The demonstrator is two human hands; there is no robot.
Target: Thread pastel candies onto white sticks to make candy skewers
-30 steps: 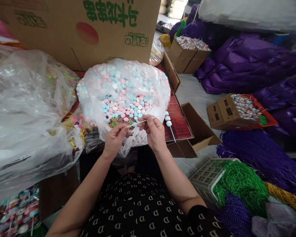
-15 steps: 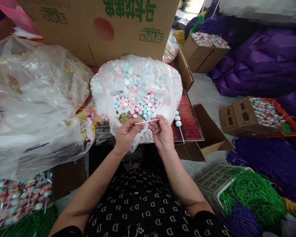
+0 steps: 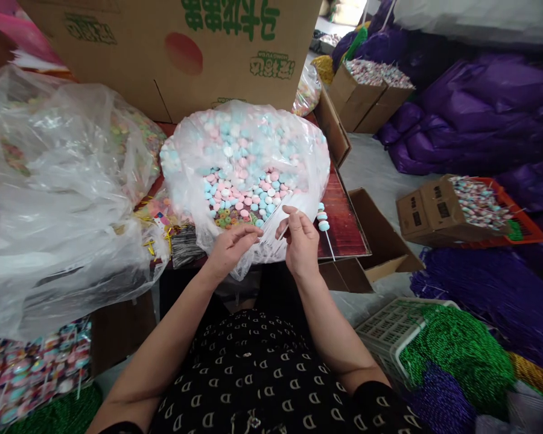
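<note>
A clear plastic bag (image 3: 247, 181) of pastel pink, blue and white round candies lies open on a dark red wooden table top (image 3: 344, 226), with a few multicoloured ring candies (image 3: 225, 220) at its near end. My left hand (image 3: 230, 253) rests on the bag's near edge, fingers apart and empty. My right hand (image 3: 301, 241) pinches a thin white stick (image 3: 280, 229) that slants down towards the bag. Just past that hand, a white stick threaded with pastel candies (image 3: 323, 225) stands beside the bag; its top part is in view.
A large printed cardboard box (image 3: 176, 54) stands behind the bag. A bulging plastic bag (image 3: 58, 199) fills the left side. Boxes of wrapped sweets (image 3: 452, 211) and purple bundles (image 3: 461, 120) lie right; a white crate (image 3: 384, 331) holds green strands.
My left hand has let go of the white stick and dropped slightly onto the bag. My right hand now holds the stick alone, tilted downward. The view has shifted slightly.
</note>
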